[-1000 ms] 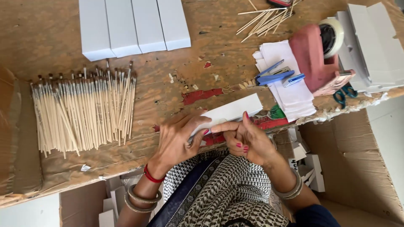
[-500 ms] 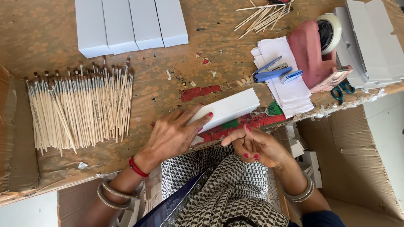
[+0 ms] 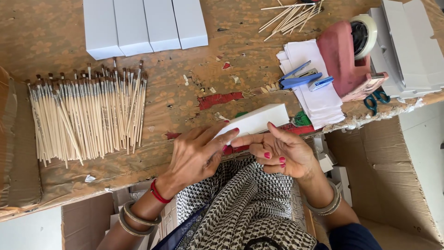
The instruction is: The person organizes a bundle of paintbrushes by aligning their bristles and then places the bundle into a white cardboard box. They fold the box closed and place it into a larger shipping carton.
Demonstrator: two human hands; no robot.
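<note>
White box [image 3: 259, 121], red tape dispenser [image 3: 344, 60], blue stapler [image 3: 300, 78], b/w checked cloth [image 3: 245, 203].

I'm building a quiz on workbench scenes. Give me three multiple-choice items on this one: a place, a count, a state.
1. Where does the row of wooden paintbrushes lie?
A. left part of the worn wooden table
B. in the cardboard carton
C. on the paper stack

2. How many white rectangular boxes lie side by side at the top?
A. two
B. four
C. seven

3. What do the left hand and right hand hold?
A. green-handled scissors
B. blue stapler
C. long white cardboard box

A: brushes cover the table's left. B: four boxes abut. C: the fingers of both meet at its near end.
</note>
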